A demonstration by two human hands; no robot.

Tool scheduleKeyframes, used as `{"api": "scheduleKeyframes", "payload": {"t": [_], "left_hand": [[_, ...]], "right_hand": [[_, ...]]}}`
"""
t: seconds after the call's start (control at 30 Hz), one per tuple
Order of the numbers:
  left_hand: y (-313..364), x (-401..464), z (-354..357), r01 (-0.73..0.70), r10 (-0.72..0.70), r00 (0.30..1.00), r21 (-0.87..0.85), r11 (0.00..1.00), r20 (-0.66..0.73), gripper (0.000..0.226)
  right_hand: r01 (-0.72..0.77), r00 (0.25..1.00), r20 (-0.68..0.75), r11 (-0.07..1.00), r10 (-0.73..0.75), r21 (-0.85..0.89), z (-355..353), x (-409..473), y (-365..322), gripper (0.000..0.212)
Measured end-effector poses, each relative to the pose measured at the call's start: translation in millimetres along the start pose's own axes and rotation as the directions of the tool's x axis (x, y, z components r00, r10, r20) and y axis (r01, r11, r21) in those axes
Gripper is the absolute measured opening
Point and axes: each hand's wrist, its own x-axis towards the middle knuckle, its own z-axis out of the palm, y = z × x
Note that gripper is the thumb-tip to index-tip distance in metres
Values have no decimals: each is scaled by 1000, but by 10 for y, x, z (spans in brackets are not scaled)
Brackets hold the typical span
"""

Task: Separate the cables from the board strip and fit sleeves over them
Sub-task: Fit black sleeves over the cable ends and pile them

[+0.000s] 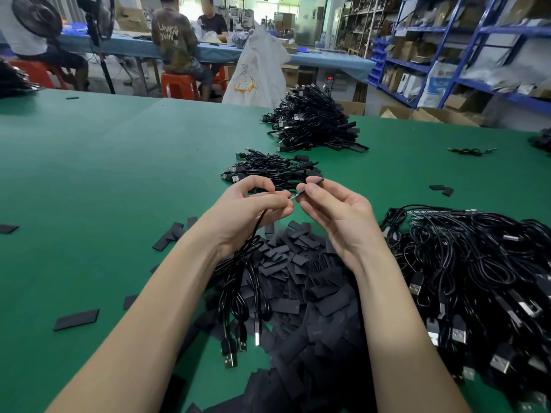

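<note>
Right, I see L hand (253, 204) pinching cable (256, 231) end, R hand (331, 210) pinching sleeve (313, 183) just beside it — sleeve pile (298, 281) below both wrists.

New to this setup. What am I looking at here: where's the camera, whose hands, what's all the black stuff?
There is no robot here. One camera, worn on a person's head, looks down at their bare hands over a green table. The left hand pinches the end of a black cable that hangs down. The right hand pinches a flat black sleeve, its end close to the cable tip. Below lies a pile of sleeves. Cable heaps lie at right and farther back.
</note>
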Motion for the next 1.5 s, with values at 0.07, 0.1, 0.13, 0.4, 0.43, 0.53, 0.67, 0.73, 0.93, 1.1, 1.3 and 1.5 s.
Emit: {"api": "scheduleKeyframes", "payload": {"t": [0.07, 0.1, 0.13, 0.4, 0.43, 0.53, 0.67, 0.73, 0.93, 1.1, 1.3, 1.5], "left_hand": [[0, 1, -7, -4, 4, 1000, 14, 1000, 2, 24], [0, 3, -10, -7, 6, 1000, 21, 1000, 3, 25], [-2, 4, -15, -10, 10, 1000, 30, 999, 5, 25], [-83, 47, -50, -71, 79, 997, 284, 956, -17, 20], [-86, 51, -66, -76, 85, 996, 305, 949, -16, 20], [-80, 52, -90, -153, 159, 987, 387, 909, 17, 14], [-90, 53, -73, -290, 292, 953, 518, 805, 80, 8], [-101, 54, -75, -328, 329, 939, 557, 763, 102, 6], [-104, 53, -92, -412, 406, 900, 615, 672, 160, 4], [-110, 44, -74, -435, 426, 888, 612, 661, 171, 3], [-108, 34, -57, -446, 447, 880, 610, 656, 162, 3], [-118, 44, -38, -440, 454, 880, 603, 666, 140, 4]], "right_hand": [[-43, 999, 19, 999, 43, -5, 2, 5, 23, 20], [-58, 998, 23, 998, 58, -8, -3, 5, 27, 17], [-67, 997, 22, 998, 67, -9, -8, 6, 28, 14], [-42, 997, -60, 998, 45, 53, -4, 25, 64, 8], [-35, 996, -78, 997, 41, 65, -8, 27, 62, 8], [-27, 995, -89, 997, 34, 75, -24, 27, 46, 14], [-30, 997, -71, 997, 35, 77, -42, 23, 29, 17], [-35, 997, -68, 995, 41, 94, -42, 24, 32, 15], [-62, 998, -25, 994, 64, 95, -19, 28, 70, 8], [-60, 998, -6, 994, 60, 96, -26, 22, 64, 9], [-54, 998, -17, 996, 56, 74, -25, 16, 70, 11], [-66, 998, -11, 995, 67, 74, -23, 6, 51, 17]]}}
